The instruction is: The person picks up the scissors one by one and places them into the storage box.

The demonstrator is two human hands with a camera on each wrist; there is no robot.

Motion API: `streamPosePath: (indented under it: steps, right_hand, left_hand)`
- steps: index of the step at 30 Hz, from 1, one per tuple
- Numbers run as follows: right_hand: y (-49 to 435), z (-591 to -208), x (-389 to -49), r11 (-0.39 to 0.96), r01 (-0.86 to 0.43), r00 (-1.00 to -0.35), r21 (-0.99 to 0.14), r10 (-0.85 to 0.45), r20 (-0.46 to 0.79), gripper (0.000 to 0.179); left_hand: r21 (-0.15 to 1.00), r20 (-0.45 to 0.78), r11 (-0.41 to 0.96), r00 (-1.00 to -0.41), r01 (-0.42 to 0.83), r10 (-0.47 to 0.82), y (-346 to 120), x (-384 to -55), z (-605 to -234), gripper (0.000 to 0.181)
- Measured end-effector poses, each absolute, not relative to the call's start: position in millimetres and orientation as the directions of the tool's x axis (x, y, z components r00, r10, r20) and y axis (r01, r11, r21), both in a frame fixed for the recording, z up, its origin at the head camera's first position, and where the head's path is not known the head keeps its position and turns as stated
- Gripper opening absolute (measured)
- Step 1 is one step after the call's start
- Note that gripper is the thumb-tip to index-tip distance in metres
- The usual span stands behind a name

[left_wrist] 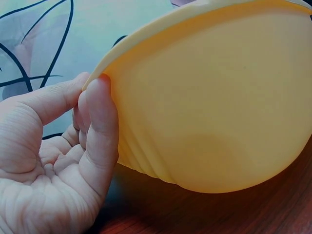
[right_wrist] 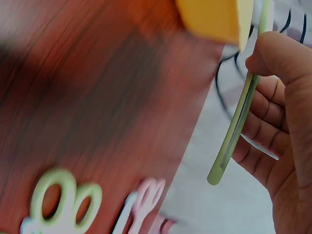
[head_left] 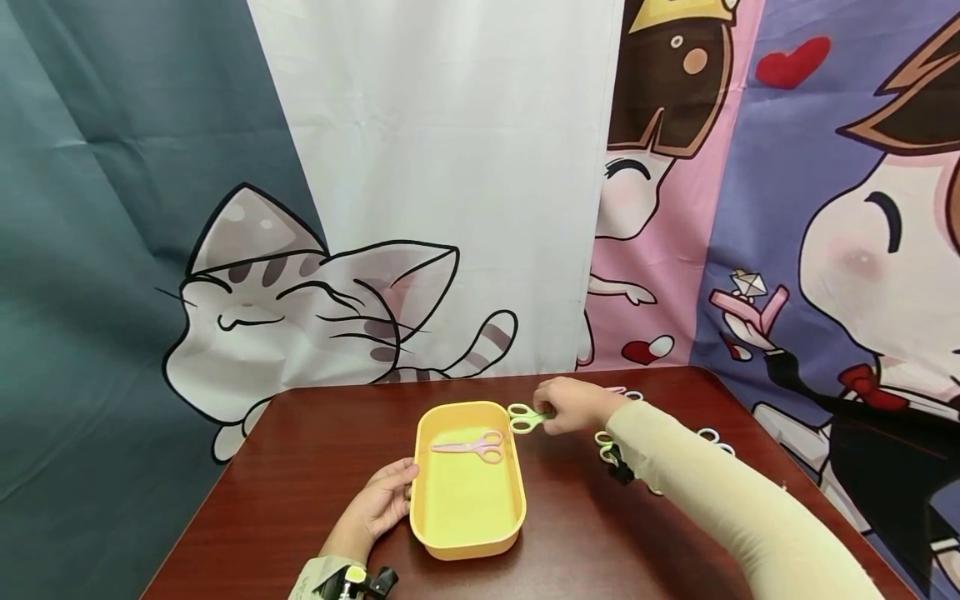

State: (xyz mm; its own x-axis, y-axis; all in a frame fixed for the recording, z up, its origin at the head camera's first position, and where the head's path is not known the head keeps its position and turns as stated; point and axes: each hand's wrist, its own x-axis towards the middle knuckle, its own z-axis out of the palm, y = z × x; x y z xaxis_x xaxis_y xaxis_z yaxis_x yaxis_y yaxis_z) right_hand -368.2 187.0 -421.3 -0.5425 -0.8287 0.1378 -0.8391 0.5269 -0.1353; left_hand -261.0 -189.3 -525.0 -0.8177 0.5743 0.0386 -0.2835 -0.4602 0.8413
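A yellow tray (head_left: 468, 550) stands on the table, with a pair of pink scissors (head_left: 467, 447) lying in its far half. My left hand (head_left: 375, 504) pinches the tray's left rim between thumb and fingers; the left wrist view shows this grip against the yellow wall (left_wrist: 209, 102). Just beyond the tray's right rim, my right hand (head_left: 573, 406) holds a pair of green scissors (head_left: 534, 418) by the blade end. Their handle loops point left, toward the tray. In the right wrist view, thumb and fingers pinch these green scissors (right_wrist: 236, 122), seen edge-on.
More scissors lie on the dark red table (head_left: 322, 442) to the right, partly hidden by my right forearm (head_left: 720, 483). Among them are light green scissors (right_wrist: 53, 185) and pink scissors (right_wrist: 146, 195). A printed cloth backdrop (head_left: 442, 125) hangs behind the table's far edge.
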Motion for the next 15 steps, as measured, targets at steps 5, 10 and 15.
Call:
streamPosePath:
  steps: [5,10,15]
  right_hand:
    - [147.5,-415.3,-362.1,0.507,-0.855,-0.517,-0.11,-0.848,0.113,0.012]
    - [107.2,-412.5,-353.3,0.508,-0.857,-0.514,-0.087,-0.854,0.083,0.019]
    - [77.8,-415.1,-344.2,0.529,-0.838,-0.536,-0.13,-0.844,0.02,0.019]
  left_hand:
    - [0.831,0.049,-0.478,-0.819,-0.284,0.571,-189.6,-261.5,-527.3,0.03]
    - [0.822,0.061,-0.497,-0.823,-0.28,0.564,-190.1,-263.6,-532.5,0.033]
    - [0.829,0.053,-0.489,-0.833,-0.271,0.551,-189.3,-266.0,-537.5,0.032]
